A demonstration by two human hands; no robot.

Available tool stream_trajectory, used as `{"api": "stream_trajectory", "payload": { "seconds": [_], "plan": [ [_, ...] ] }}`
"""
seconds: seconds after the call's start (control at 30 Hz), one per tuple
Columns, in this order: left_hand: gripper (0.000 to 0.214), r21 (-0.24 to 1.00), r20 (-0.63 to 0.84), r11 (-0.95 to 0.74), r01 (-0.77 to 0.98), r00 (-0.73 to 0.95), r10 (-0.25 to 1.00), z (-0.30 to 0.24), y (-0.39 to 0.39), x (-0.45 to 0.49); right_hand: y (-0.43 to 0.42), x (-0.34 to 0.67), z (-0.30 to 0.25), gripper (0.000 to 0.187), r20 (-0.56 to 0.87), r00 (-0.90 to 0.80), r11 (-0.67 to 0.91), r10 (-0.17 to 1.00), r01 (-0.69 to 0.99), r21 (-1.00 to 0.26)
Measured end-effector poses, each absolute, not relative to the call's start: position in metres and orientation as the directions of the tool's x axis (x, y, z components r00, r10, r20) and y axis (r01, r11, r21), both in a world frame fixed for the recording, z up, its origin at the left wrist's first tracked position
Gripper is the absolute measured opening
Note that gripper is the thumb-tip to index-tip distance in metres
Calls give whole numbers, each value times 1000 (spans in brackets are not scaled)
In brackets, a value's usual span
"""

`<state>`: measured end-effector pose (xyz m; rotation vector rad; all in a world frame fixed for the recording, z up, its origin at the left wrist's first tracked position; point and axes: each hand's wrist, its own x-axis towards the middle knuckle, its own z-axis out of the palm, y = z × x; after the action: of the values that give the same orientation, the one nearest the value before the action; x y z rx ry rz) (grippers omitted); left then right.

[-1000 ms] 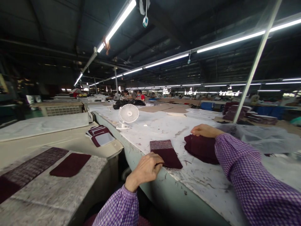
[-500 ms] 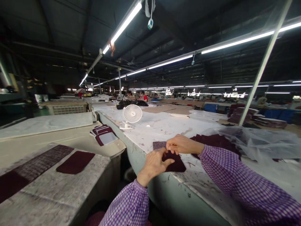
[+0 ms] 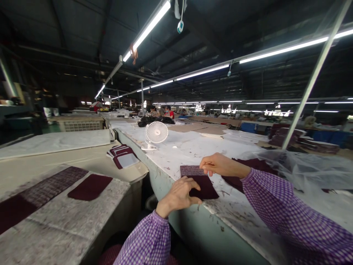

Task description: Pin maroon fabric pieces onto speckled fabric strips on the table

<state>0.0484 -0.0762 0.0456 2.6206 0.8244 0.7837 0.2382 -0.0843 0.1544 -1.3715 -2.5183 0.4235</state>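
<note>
In the middle of the frame, the left hand pinches the near edge of a dark red cloth piece, and the right hand pinches its far edge.

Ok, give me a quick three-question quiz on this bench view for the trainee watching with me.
1. True or false: the white fan stands on the same table as the maroon piece at the hands.
2. Where does the right hand pinch that piece? A) at its far edge B) at its near edge C) nowhere, it hovers clear
3. Fill in: the bigger maroon pile lies to the ___ of the piece that the left hand touches.
Key: 1 true; 2 A; 3 right.
</note>
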Motion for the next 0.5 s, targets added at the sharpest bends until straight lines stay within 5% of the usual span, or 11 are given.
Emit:
{"api": "stream_trajectory", "payload": {
  "seconds": [0.1,0.3,0.5],
  "plan": [
    [12,495,410,-751,437,644,646,48,-75,44,-85,238,153,30,46,-550,529,834,771,-354],
    [21,633,400,-637,440,519,756,40,-70,41,-82,246,150,33,-135,-600,568,788,794,-217],
    [20,598,388,-627,500,503,772,44,-74,50,-74,237,142,14,19,-638,638,770,770,8]
  ]
}}
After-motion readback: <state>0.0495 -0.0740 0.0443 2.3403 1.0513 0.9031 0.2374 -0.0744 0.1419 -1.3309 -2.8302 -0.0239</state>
